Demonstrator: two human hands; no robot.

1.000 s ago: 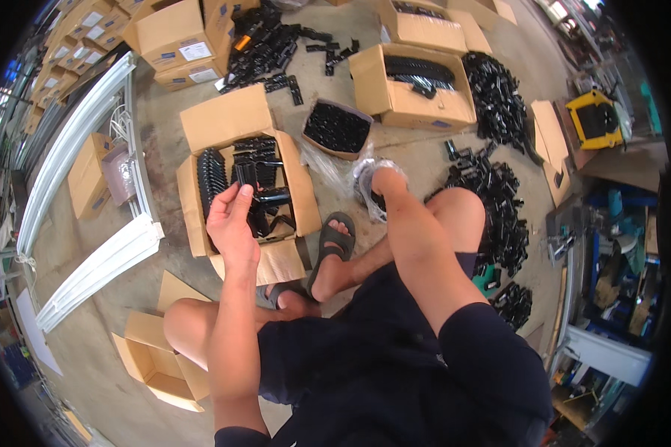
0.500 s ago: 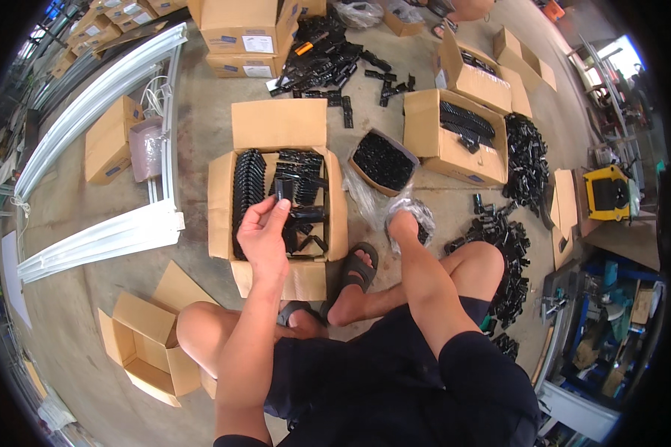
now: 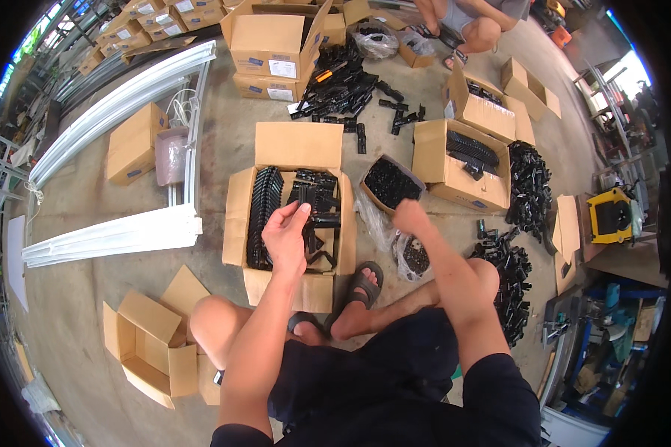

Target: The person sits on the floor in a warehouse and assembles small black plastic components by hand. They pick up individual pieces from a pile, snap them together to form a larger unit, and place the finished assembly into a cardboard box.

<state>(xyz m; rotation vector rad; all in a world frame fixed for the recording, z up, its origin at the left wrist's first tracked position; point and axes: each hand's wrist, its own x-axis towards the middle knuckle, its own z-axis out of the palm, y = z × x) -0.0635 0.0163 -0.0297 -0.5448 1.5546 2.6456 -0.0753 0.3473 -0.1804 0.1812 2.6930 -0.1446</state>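
Note:
I sit on the concrete floor with an open cardboard box [image 3: 238,216] between my knees. Rows of black plastic parts [image 3: 265,216] stand in it. My left hand [image 3: 287,238] hovers over the box's middle, fingertips pinching a black part [image 3: 309,201] at the top of the pile. My right hand [image 3: 410,217] is curled, back toward me, above a clear plastic bag of small black pieces [image 3: 414,257] and beside a small dark box of black pieces [image 3: 389,182]. Its palm is hidden.
More cardboard boxes [image 3: 462,160] with black parts and loose heaps of black parts [image 3: 528,182] lie to the right and ahead. White rails [image 3: 112,235] lie at left. Empty cartons [image 3: 145,343] sit by my left knee. Another person [image 3: 470,26] crouches at the top.
My right hand has lifted from the plastic bag and now hangs just above it. My left hand stays over the open box with the black part. My view has tilted farther forward.

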